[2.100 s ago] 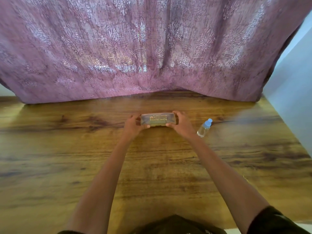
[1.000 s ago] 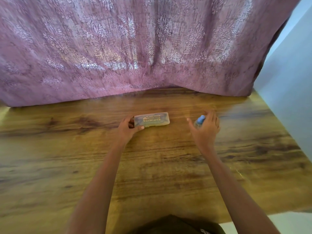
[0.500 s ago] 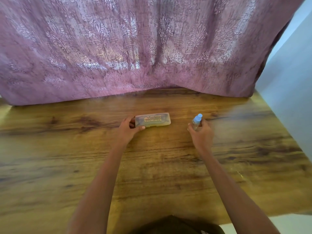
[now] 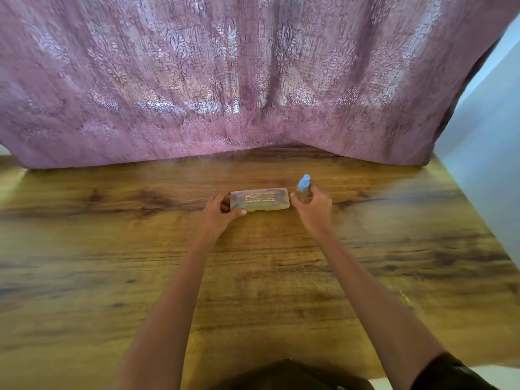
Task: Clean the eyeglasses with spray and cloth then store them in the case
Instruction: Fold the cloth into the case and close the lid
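On the wooden table (image 4: 112, 263), at frame centre, the left hand (image 4: 218, 213) grips the left end of the closed, translucent eyeglass case (image 4: 261, 199). Just right of it, the right hand (image 4: 313, 211) curls round the upright blue-capped spray bottle (image 4: 303, 185). A mauve patterned curtain (image 4: 225, 80) hangs across the upper frame.

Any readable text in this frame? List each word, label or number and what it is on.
Case: several lines of gold print on the lid; the largest seems to begin "BOU", the rest is too blurred to read.
Spray bottle: no label or text can be made out.
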`<action>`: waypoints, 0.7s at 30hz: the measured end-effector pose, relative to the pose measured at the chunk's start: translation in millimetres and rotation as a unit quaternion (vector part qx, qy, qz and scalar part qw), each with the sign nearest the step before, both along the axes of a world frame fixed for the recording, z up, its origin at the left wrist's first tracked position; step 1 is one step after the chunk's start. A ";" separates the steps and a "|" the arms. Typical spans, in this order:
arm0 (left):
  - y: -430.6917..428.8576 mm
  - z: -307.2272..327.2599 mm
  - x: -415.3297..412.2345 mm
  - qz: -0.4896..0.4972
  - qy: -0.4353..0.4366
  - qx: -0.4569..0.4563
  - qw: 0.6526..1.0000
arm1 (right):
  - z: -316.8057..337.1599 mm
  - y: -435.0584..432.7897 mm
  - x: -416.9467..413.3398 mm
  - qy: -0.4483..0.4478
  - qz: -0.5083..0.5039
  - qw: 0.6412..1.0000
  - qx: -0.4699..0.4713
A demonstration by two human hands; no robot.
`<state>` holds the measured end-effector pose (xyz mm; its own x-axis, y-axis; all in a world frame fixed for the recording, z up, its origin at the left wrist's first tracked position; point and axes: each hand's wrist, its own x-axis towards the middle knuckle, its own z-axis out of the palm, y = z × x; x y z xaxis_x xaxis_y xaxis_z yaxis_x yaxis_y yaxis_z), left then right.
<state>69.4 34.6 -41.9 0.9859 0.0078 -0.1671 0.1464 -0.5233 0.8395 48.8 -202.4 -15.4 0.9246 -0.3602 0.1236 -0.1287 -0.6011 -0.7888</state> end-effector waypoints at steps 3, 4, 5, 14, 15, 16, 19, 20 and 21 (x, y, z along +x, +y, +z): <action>0.5 -0.6 0.4 0.001 0.003 0.004 1.000 | -2.1 0.1 -0.4 0.005 -0.008 1.000 0.004; 0.8 -0.8 0.6 0.000 0.003 0.005 1.000 | -2.8 0.2 -0.2 0.007 -0.010 1.000 0.003; 0.9 -0.6 0.6 -0.001 0.004 0.007 1.000 | -3.7 0.0 -0.3 0.008 -0.012 1.000 -0.002; -0.9 2.1 1.4 -0.007 0.008 0.010 1.000 | -2.8 -2.2 -1.4 0.006 0.009 1.000 -0.013; -1.2 3.1 1.1 -0.006 0.010 0.009 1.000 | -2.4 -2.4 -2.0 0.009 0.010 1.000 -0.011; -0.8 2.1 1.3 -0.004 0.009 0.008 1.000 | -3.4 -3.3 -1.9 0.011 0.012 1.000 -0.013; -0.4 4.4 0.5 -0.003 0.012 0.007 1.000 | 0.4 -3.3 -5.6 0.016 0.016 1.000 -0.016; 0.1 3.2 1.2 -0.004 0.010 0.008 1.000 | 1.5 -3.4 -7.0 0.011 0.019 1.000 -0.018; -0.3 5.6 0.4 -0.007 0.014 0.012 1.000 | 3.4 -3.0 -9.4 0.008 0.020 0.999 -0.024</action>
<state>69.8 34.3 -36.3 0.9810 -0.0012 -0.1942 0.1621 -0.5456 0.8222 39.4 -205.4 -12.1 0.9406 -0.3162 0.1238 -0.1163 -0.6425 -0.7574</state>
